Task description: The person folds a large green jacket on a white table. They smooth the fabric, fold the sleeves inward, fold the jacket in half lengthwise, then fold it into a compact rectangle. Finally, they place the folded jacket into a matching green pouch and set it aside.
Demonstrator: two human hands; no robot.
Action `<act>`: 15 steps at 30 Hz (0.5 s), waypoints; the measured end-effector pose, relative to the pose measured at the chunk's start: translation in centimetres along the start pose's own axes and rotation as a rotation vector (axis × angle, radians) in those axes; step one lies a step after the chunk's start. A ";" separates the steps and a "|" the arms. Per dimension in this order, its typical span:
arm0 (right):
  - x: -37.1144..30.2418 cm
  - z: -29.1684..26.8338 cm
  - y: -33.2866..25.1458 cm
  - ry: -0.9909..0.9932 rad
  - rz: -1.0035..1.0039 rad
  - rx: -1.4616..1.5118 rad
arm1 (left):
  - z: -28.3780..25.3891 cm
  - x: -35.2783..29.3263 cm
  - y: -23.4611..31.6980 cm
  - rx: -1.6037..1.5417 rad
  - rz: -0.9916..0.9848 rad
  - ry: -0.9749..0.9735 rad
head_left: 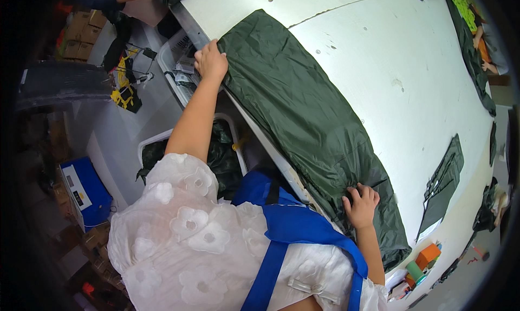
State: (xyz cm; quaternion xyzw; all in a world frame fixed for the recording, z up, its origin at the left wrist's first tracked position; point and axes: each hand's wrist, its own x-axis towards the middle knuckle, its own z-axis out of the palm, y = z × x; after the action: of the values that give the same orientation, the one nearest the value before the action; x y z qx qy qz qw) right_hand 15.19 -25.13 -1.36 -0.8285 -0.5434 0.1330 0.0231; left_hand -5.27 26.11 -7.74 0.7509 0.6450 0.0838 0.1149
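Observation:
A long dark green sheet of thin, wrinkled fabric (pixel 303 105) lies along the near edge of the white table (pixel 379 56). My left hand (pixel 211 63) is at the fabric's far left end, fingers curled at the table edge and closed on its border. Farther right, my right hand (pixel 361 207) rests on top of the cloth, with its fingers bent and apart. Creases run through the fabric between the two hands.
A white bin of dark fabric (pixel 145 148) and another plastic basket (pixel 181 89) stand beside the table at left. A narrow dark green piece (pixel 443 181) lies at right, near spools (pixel 416 271). Other people's hands appear at both far sides.

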 end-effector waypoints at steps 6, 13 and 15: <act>12.4 -3.4 -5.9 0.105 -0.228 0.164 | -0.8 6.9 -3.9 0.016 -0.064 -0.276; 33.8 -3.5 -12.1 0.184 -0.484 0.164 | -3.4 6.4 -3.7 -0.118 0.052 -0.504; 39.5 -2.6 -15.4 0.263 -0.617 0.043 | -2.1 4.9 -3.9 -0.120 0.171 -0.286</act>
State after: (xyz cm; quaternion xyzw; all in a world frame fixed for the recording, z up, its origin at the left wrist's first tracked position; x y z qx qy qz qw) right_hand 16.85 17.27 -3.72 -0.6345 -0.7580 0.0232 0.1495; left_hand -8.76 31.68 -6.96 0.7990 0.5499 0.0239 0.2423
